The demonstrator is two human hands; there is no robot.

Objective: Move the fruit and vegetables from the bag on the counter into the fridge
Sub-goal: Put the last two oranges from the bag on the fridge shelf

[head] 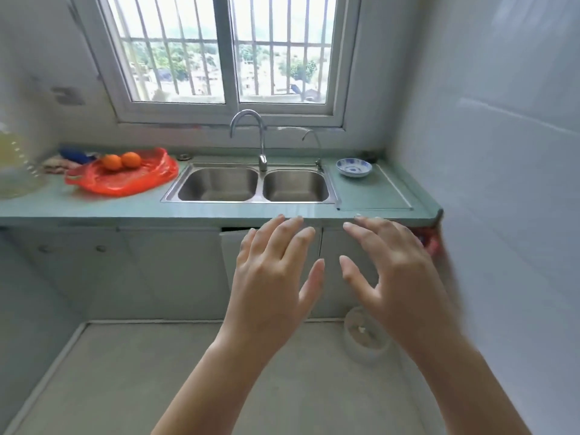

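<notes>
A red plastic bag lies flat on the green counter at the left of the sink. Two oranges sit side by side on top of it. My left hand and my right hand are both held out in front of me, below the counter's front edge, with fingers spread and nothing in them. They are well to the right of the bag. No fridge is in view.
A double steel sink with a tap fills the counter's middle. A blue-and-white bowl stands at the right. A large clear bottle stands at the far left. A white wall closes the right side. A white container sits on the floor.
</notes>
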